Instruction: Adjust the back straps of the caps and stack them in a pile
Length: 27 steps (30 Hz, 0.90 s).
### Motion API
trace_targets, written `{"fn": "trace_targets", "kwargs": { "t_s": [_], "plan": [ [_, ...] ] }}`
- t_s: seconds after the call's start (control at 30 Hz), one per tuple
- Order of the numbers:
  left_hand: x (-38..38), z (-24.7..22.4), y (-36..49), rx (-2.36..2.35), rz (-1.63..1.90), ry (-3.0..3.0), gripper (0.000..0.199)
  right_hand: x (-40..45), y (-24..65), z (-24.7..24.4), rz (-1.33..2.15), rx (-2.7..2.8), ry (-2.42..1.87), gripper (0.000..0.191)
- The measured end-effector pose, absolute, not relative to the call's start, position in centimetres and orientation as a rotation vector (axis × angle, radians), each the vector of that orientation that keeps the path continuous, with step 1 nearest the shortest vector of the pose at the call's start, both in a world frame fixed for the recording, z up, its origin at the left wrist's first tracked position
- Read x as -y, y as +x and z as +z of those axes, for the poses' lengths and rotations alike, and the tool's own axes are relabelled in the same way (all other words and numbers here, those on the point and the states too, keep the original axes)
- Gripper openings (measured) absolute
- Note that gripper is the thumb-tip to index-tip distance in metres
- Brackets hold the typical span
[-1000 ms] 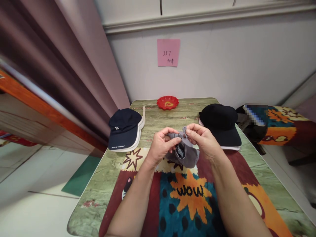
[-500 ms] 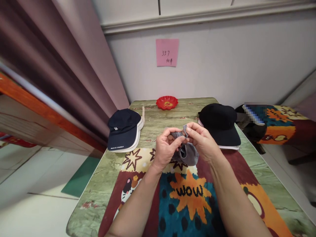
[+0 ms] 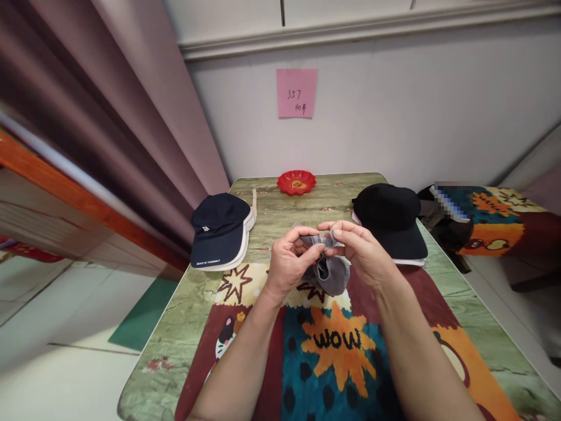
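A grey cap (image 3: 335,276) hangs between my hands above the patterned mat (image 3: 337,339), its inside partly showing. My left hand (image 3: 290,260) pinches one end of its strap between thumb and fingers. The other strap end is in the closed fingers of my right hand (image 3: 362,248), close beside the left. Fingers cover most of where the two ends meet, so I cannot tell if they are joined. A navy cap (image 3: 221,228) lies over a white one at the left, and a black cap (image 3: 388,219) rests on lighter caps at the right.
A red scalloped dish (image 3: 297,182) stands at the back of the green wood-patterned table (image 3: 162,327). Behind it, a pink note (image 3: 296,93) is stuck on the wall. Purple curtains (image 3: 144,76) hang at the left. Past the right edge is another mat-covered surface (image 3: 504,216).
The strap end in my right hand, upright before, now lies lower and nearer the left one. My left hand and the grey cap have shifted slightly left.
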<state>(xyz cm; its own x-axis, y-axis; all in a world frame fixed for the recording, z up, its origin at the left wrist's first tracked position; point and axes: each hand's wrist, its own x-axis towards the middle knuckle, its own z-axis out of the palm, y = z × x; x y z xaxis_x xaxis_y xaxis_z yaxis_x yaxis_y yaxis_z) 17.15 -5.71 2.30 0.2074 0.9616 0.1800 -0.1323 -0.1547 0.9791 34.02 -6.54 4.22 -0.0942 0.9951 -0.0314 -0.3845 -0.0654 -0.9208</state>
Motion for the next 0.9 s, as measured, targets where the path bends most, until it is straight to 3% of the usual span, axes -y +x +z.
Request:
{"fn": "trace_targets", "kwargs": {
  "t_s": [0.9],
  "plan": [
    [5.5, 2.7, 16.5, -0.757, 1.039, 1.370, 0.032, 6.4, 35.8, 3.6, 1.508, 1.218, -0.962, 0.027]
  ]
}}
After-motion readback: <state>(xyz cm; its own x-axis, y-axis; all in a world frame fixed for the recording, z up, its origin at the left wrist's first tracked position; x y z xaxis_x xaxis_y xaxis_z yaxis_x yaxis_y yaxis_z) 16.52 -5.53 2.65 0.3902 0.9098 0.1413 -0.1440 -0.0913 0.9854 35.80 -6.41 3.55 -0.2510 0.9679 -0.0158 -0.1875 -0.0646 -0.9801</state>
